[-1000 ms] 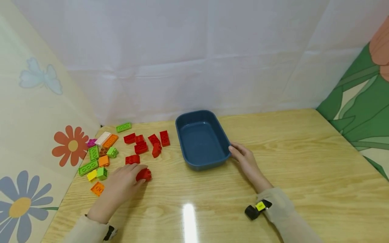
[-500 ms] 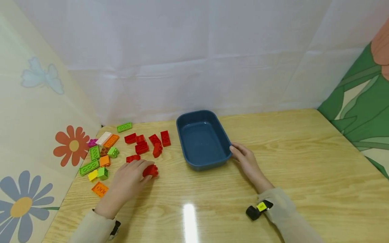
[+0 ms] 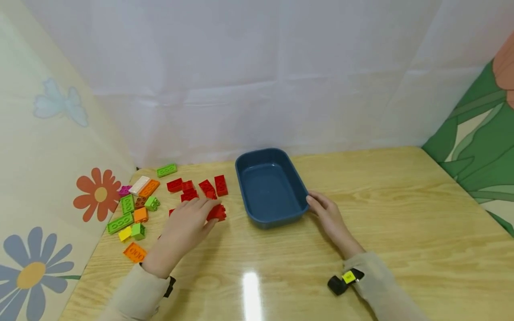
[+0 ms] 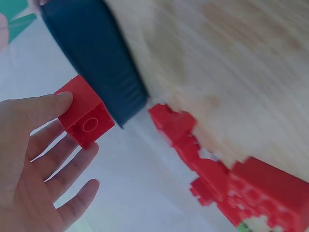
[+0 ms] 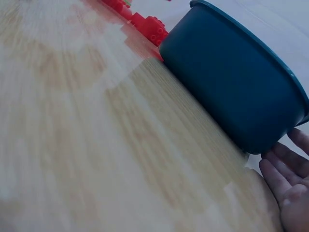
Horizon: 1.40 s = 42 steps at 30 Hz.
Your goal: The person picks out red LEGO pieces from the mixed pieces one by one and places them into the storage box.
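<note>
Apparently the step in hand is the transfer of one red brick [image 3: 217, 213], most likely to the tray [image 3: 270, 189]. The left hand [image 3: 185, 226] pinches the brick between thumb and fingers; in the left wrist view the thumb presses one side and the hollow underside shows. In the head view, the brick is left of the tray, near it but short of its rim, with its studs towards that wall. How high it is above the surface [image 3: 385, 191] I cannot tell.

The right hand [image 3: 328, 217] is at the tray's near right corner, its fingers fairly straight and touching the outside of the wall rather than curled round it. That seems a light steadying touch.

The other red bricks [image 3: 221, 185] lie just beyond the left hand, on the surface left of the tray, some partly hidden by that hand. Farther left lie the mixed-colour bricks [image 3: 120, 223], which no hand touches. With so many red ones outside the tray, the work looks to be at an early stage.

As I judge it, the next move calls for lifting the brick clear of the left rim, bringing it over the tray and loosening the pinch, while the right hand keeps the tray from sliding.
</note>
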Tool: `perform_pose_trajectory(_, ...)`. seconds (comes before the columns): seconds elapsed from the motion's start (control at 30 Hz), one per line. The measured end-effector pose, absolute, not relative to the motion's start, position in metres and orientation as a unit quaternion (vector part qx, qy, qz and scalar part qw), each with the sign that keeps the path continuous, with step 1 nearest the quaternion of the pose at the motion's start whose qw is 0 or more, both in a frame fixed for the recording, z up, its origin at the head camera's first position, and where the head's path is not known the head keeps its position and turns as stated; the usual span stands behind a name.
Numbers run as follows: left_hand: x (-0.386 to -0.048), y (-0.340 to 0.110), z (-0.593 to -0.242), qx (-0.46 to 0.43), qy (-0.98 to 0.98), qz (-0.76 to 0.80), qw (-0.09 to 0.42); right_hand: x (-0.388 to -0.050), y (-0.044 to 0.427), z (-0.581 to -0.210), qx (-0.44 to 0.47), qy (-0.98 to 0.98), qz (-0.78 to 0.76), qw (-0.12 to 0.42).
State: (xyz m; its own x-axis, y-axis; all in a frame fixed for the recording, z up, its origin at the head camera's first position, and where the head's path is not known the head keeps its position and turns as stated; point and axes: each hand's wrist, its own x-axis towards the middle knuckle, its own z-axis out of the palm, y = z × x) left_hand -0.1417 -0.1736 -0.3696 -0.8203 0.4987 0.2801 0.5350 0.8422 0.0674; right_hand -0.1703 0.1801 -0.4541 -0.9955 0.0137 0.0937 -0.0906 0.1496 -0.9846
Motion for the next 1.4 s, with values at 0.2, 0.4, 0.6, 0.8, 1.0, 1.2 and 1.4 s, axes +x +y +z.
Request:
perform_pose_trajectory(0.2, -0.145, -0.154, -0.365, -0.291, -0.941, -0.074, 0.156, -0.17, 0.178, -0.454, 0.023, -0.754, 0.656, 0.043)
perform_pose_trajectory(0.4, -0.15, -0.134, -0.361, -0.301, -0.936, -0.087, 0.16, -0.17, 0.178, -0.454, 0.025, -0.755, 0.654, 0.045)
perform_pose_trajectory(0.6, -0.155, -0.117, -0.358, -0.314, -0.933, -0.091, 0.152, -0.17, 0.178, -0.454, 0.026, -0.754, 0.654, 0.046)
perform_pose_trajectory(0.8, -0.16, -0.101, -0.36, -0.332, -0.926, -0.09, 0.157, -0.17, 0.178, -0.454, 0.024, -0.76, 0.648, 0.046)
perform_pose_trajectory(1.0, -0.165, -0.09, -0.367, -0.345, -0.921, -0.087, 0.16, -0.17, 0.177, -0.452, 0.018, -0.758, 0.651, 0.042)
perform_pose_trajectory(1.2, -0.169, -0.079, -0.372, -0.342, -0.924, -0.086, 0.148, -0.17, 0.177, -0.452, 0.021, -0.76, 0.648, 0.042)
perform_pose_trajectory(1.4, -0.174, -0.07, -0.377, -0.34, -0.927, -0.082, 0.137, -0.169, 0.177, -0.453, 0.023, -0.753, 0.657, 0.042)
